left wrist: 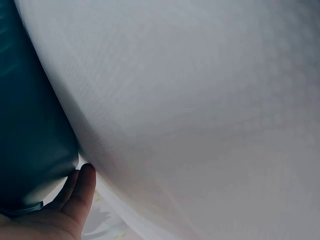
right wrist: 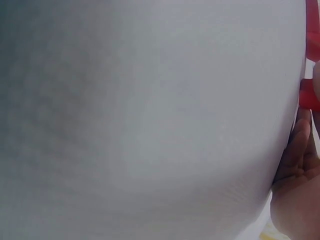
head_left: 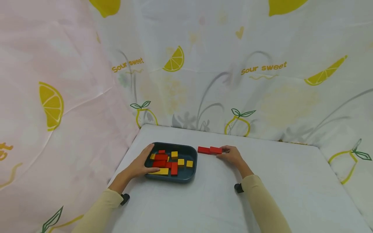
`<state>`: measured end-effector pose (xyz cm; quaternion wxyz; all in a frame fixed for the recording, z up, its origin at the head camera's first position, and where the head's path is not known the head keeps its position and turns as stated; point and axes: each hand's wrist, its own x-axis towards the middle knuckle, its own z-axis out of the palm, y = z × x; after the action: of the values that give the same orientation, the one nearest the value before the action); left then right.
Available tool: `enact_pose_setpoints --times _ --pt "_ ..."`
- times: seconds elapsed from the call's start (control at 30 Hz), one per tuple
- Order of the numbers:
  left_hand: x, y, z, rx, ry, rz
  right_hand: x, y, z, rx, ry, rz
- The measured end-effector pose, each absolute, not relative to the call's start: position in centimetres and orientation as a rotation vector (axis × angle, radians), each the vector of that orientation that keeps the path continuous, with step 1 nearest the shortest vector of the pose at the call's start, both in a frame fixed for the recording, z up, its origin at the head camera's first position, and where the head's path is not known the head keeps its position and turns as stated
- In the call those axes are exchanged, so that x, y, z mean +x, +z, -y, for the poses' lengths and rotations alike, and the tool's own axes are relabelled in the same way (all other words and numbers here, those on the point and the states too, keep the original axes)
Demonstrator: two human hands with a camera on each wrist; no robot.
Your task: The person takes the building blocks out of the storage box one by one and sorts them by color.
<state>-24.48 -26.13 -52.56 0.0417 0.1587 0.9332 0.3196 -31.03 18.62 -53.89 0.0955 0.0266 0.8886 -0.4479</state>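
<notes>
My left hand (head_left: 142, 163) rests against the left side of a dark blue-green tray (head_left: 189, 174), its thumb reaching over the near-left rim above a yellow block (head_left: 162, 171). Straight fingers touch the tray's outer wall (left wrist: 35, 115) in the left wrist view. Between thumb and fingers, my right hand (head_left: 231, 156) pinches the right end of a red rectangular block (head_left: 215, 150). The other end of that block meets or slightly overlaps a second red block (head_left: 203, 150) on the table. Only part of the pinched block (right wrist: 309, 100) shows in the right wrist view.
Several red and yellow blocks lie in the tray, among them a yellow cube (head_left: 189, 164) and an upright-lying red block (head_left: 174, 169). A white cloth covers the table (head_left: 209, 200). Behind it hangs a lemon-print curtain (head_left: 204, 64), with more fabric at the left.
</notes>
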Motion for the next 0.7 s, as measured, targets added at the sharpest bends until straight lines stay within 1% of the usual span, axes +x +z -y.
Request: enact_pose_setpoints --times 0.7 --pt "-24.52 -52.38 26.03 0.482 0.962 -2.856 -31.1 -53.95 -18.4 0.052 -1.292 -2.645"
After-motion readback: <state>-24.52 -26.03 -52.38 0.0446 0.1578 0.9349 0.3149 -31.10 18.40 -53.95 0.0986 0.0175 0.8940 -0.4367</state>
